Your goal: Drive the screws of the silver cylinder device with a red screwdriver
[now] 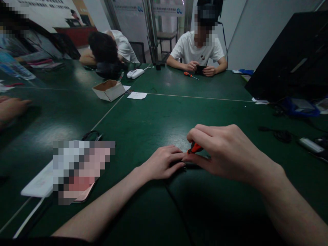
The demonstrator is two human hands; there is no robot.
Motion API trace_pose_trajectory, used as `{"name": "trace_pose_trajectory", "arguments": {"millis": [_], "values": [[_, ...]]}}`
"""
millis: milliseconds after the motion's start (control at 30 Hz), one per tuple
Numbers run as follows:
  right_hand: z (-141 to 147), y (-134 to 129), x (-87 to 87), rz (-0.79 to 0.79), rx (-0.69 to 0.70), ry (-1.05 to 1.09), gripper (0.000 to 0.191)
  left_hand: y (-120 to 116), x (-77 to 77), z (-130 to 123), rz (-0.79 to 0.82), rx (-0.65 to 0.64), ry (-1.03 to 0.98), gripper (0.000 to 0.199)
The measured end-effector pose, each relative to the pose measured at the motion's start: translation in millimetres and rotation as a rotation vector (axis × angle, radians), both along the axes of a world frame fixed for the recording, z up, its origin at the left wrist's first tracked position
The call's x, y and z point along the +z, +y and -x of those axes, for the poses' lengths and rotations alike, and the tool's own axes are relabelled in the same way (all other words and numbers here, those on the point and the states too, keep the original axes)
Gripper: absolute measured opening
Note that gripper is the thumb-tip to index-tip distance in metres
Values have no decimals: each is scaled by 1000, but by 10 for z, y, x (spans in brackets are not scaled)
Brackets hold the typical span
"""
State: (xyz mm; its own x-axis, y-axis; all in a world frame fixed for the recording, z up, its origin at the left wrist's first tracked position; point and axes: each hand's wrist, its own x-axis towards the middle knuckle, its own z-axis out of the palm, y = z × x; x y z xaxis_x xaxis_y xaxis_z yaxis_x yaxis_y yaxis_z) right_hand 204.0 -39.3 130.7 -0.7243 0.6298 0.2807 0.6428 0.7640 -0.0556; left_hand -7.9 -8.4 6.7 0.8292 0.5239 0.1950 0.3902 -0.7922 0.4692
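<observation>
An orange-and-black screwdriver [196,148] is gripped in my right hand [225,152], its handle partly covered by the curled fingers. My left hand [165,161] rests low over the green table, fingertips close to those of my right hand. Between thumb and fingers it holds the left end of a dark flat object [192,166]. Both hands hide most of that object, so its kind does not show. The screwdriver's tip is also out of sight.
To the left lie a white power strip [38,181] and a pink phone-like slab [89,174]. Farther back are an open box [109,91] and white paper [137,95]. Cables [279,134] lie right, below a large black panel [289,58]. Across sits a person [198,48] holding a dark object.
</observation>
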Motion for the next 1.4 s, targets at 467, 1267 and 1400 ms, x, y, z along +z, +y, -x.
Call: {"name": "trace_pose_trajectory", "arguments": {"millis": [467, 1267, 1400], "values": [[-17, -6, -16, -73, 39, -5, 15, -4, -27, -3, -41, 11, -26, 25], [-8, 24, -30, -38, 68, 10, 19, -5, 6, -10, -50, -6, -31, 26], [-8, 14, 12, 243, 151, 120, 17, -6, 19, -10, -43, 5, -14, 27]]}}
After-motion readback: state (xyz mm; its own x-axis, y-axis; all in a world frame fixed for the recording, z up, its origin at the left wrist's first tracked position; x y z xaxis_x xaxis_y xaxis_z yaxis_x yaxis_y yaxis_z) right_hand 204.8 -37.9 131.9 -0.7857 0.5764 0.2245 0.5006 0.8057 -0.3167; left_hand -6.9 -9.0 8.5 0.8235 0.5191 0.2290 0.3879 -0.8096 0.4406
